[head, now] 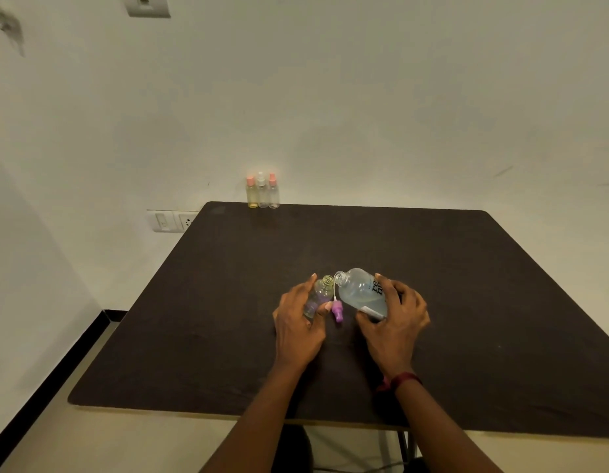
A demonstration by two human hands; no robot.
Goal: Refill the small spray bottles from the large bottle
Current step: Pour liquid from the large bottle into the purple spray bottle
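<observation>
Clear plastic is meeting clear plastic: the small spray bottle (318, 297), uncapped, is leaning in the left hand (296, 322), whose thumb and fingers are curling round its body. Just to the right of that grip, the right hand (395, 319) is clasping the base of the large bottle (359, 291) and tipping it so its open mouth is sitting right beside the small neck. Below and between the two grips, the purple spray cap (338, 310) is lying on the dark table (467, 302) with its tube pointing up towards the necks. Well beyond both hands, three more small bottles (262, 194) are standing at the far edge.

The large mouth looks wider than the small neck, so I judge too steep a tilt risks liquid overshooting and running onto the table. A nudge from either hand could also roll the cap away.
</observation>
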